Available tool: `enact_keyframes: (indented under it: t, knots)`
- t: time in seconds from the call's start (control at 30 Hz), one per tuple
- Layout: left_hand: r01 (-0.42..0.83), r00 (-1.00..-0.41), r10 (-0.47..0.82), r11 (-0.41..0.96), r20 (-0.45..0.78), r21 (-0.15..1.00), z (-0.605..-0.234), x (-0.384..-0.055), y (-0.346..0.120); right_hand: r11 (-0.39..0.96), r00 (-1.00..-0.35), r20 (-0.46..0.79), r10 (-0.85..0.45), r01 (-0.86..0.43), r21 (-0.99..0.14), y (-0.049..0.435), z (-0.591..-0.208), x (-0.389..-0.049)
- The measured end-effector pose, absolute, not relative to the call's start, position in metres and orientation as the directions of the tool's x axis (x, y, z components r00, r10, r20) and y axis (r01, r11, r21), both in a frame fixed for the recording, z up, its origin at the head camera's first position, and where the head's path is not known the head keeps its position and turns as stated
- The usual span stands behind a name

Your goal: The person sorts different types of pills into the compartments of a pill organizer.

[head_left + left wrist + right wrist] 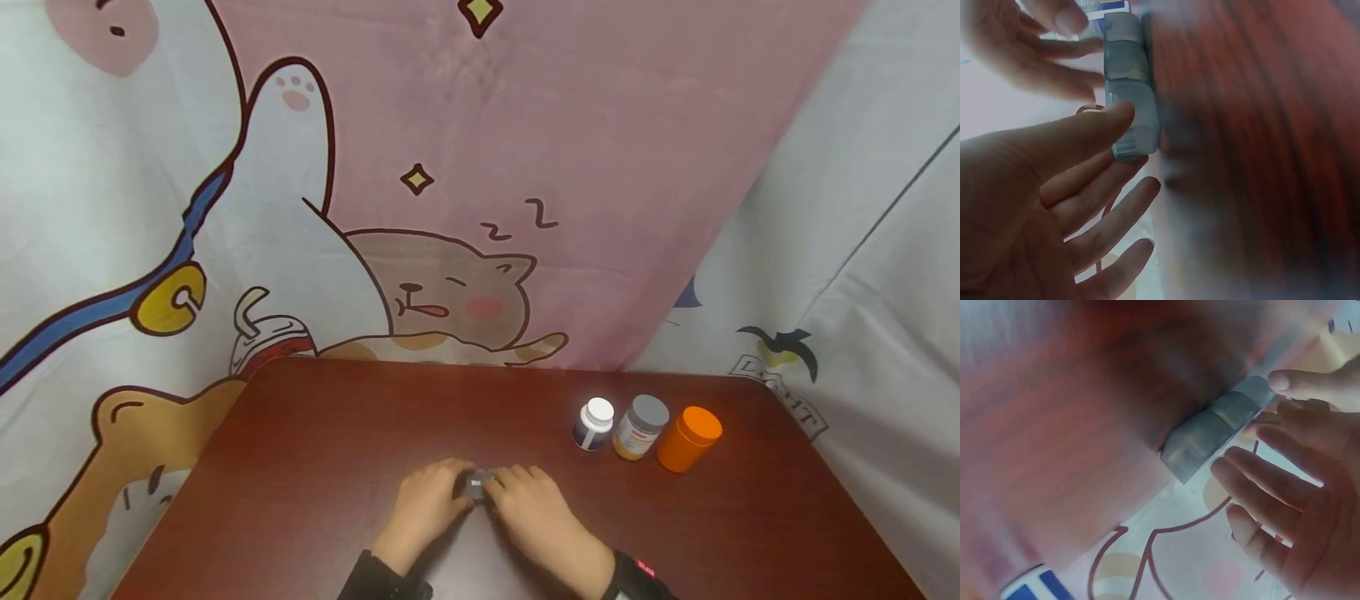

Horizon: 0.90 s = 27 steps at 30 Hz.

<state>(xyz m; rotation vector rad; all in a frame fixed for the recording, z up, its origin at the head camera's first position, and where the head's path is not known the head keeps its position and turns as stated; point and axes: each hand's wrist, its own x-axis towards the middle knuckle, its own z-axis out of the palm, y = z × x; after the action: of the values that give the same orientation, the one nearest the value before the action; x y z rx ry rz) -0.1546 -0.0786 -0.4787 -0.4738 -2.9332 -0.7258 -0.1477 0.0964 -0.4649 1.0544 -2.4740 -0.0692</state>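
A small grey pill organizer [476, 484] with several lidded compartments stands on the table between both hands. One lid shows white lettering that seems to read "Mon". My left hand [429, 500] pinches its left end; in the left wrist view the thumb [1119, 115] lies on the end compartment and the other fingers spread behind. At the other side, my right hand [528, 508] has its fingertips by the lids. The right wrist view shows its fingers [1241, 465] fairly straight beside the organizer [1204, 434]; whether they touch it is hard to tell.
To the right stand a white bottle with a dark label [594, 425], a grey-lidded jar [640, 427] and an orange bottle [687, 440]. The red-brown table [322, 433] ends at a cartoon-printed cloth [480, 283] behind and at the sides.
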Motion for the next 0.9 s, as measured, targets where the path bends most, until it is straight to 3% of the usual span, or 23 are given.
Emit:
enact_keyframes:
  t: [0.17, 0.43, 0.77, 0.9]
  knots:
    - [0.302, -0.953, 0.266, 0.837, 0.145, 0.457, -0.480, -0.159, -0.079, 0.664, -0.544, 0.389, -0.743, -0.673, 0.327, 0.083, -0.465, -0.156]
    - [0.287, -0.958, 0.242, 0.817, 0.155, 0.499, -0.484, -0.164, -0.078, 0.580, -0.532, 0.261, -0.805, -0.615, 0.535, 0.066, -0.467, -0.161]
    - [0.262, -0.962, 0.178, 0.821, 0.209, 0.507, -0.486, -0.166, -0.076, 0.507, -0.479, 0.242, -0.844, -0.564, 0.652, 0.055, -0.469, -0.162]
    - [0.254, -0.963, 0.163, 0.812, 0.213, 0.525, -0.486, -0.166, -0.074, 0.492, -0.490, 0.209, -0.846, -0.567, 0.661, 0.056, -0.468, -0.162]
